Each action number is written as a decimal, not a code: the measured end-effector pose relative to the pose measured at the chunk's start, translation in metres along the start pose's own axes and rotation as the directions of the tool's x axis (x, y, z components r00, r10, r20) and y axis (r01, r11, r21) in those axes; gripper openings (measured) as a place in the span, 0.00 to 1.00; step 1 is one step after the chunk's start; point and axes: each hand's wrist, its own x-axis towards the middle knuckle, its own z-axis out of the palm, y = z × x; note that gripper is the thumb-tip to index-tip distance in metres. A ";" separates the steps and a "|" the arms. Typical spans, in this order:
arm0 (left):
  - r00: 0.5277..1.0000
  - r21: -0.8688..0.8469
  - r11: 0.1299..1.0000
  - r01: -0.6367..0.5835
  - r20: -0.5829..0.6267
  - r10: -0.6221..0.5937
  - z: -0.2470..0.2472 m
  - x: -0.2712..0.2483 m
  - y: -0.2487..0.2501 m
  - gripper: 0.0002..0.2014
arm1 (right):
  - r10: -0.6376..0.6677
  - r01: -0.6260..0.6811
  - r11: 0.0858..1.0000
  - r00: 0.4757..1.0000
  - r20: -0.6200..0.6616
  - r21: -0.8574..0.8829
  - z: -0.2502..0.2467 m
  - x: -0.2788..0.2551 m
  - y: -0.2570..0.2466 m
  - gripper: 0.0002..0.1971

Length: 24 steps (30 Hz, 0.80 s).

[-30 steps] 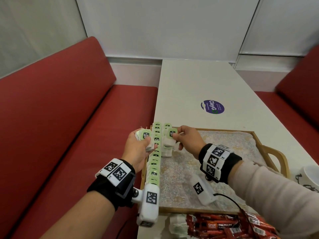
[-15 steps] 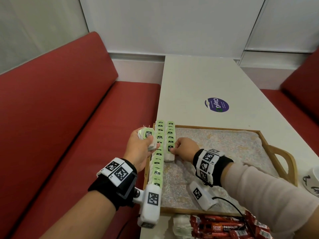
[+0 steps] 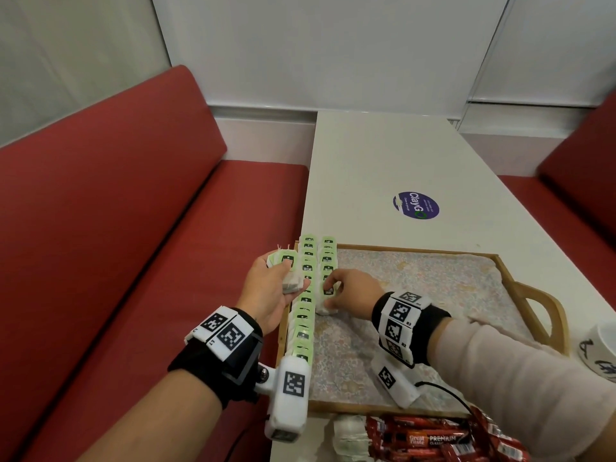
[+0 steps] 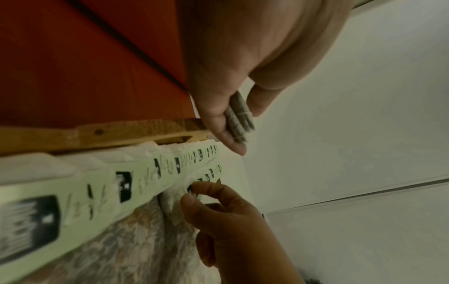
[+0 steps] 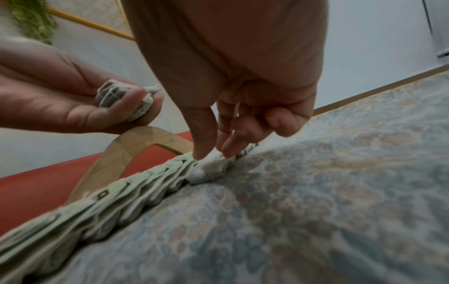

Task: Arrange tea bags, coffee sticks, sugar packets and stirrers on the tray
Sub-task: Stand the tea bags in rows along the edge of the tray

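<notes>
Fingers of the right hand (image 3: 348, 288) pinch a green-tagged white tea bag (image 3: 328, 296) at the near end of the shorter second row (image 3: 327, 258), inside the wooden tray with the floral liner (image 3: 546, 315). At nine o'clock of that hand, the left hand (image 3: 271, 288) is curled around a small bundle of tea bags (image 3: 286, 270), held just outside the tray's left rim. A longer row of green-tagged bags (image 3: 305, 315) lines that rim. At six o'clock of the tray, red coffee sticks (image 3: 430, 440) lie on the white table (image 3: 376, 161).
</notes>
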 end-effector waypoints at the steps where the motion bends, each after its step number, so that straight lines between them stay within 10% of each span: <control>1: 1.000 -0.014 1.000 0.007 0.005 -0.006 -0.001 -0.001 0.001 0.12 | 0.002 -0.002 1.000 1.000 -0.002 -0.006 0.000 0.001 0.000 0.10; 9: 0.997 -0.007 1.000 -0.007 0.075 0.007 -0.005 -0.001 0.000 0.26 | -0.110 0.168 0.941 0.973 -0.205 0.292 -0.015 -0.007 -0.024 0.10; 24: 0.987 0.079 0.995 -0.058 0.154 0.045 -0.002 -0.011 -0.006 0.21 | -0.096 0.174 0.804 0.982 -0.165 0.568 -0.026 -0.020 -0.032 0.09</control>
